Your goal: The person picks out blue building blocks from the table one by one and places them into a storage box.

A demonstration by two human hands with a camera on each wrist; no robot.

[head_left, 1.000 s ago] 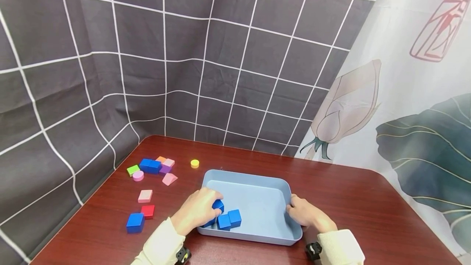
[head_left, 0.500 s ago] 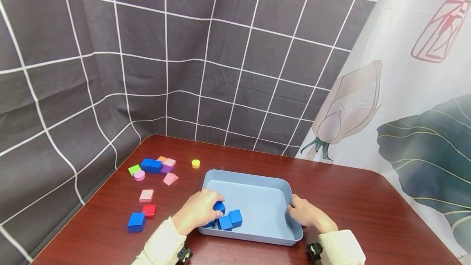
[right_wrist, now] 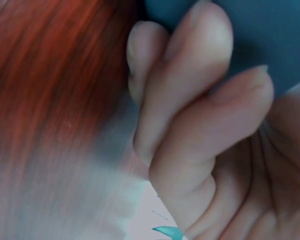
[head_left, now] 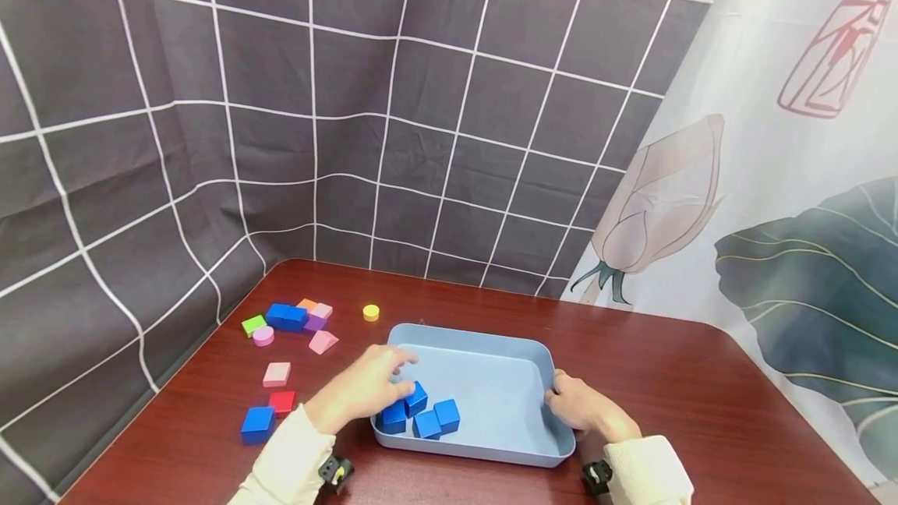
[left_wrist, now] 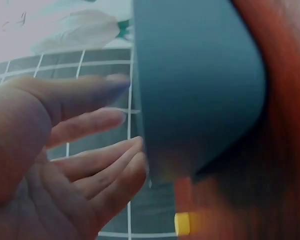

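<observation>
In the head view, a light blue tray (head_left: 498, 380) lies on the table with several blue cubes (head_left: 447, 415) grouped in its left front corner. My left hand (head_left: 365, 386) hovers over the tray's left rim, its fingers spread and holding nothing, close to the rearmost blue cube (head_left: 416, 398). The left wrist view shows that hand's fingers (left_wrist: 112, 170) loosely extended beside the tray wall (left_wrist: 200, 75). With curled fingers, my right hand (head_left: 585, 410) grips the tray's right rim. Those bent fingers (right_wrist: 195, 115) fill much of the right wrist view, against the tray.
Left of the tray on the red-brown table (head_left: 645, 365) are a blue block (head_left: 258, 425), a red block (head_left: 282, 403) and a pink block (head_left: 277, 373). Farther back lie paired blue blocks (head_left: 286, 317) among small coloured pieces, and a yellow disc (head_left: 371, 312). A grey checked curtain (head_left: 421, 139) hangs behind.
My left hand has let go of the blue cubes in the corner and moved slightly up and left, its fingers spreading. The right hand keeps its grip on the tray.
</observation>
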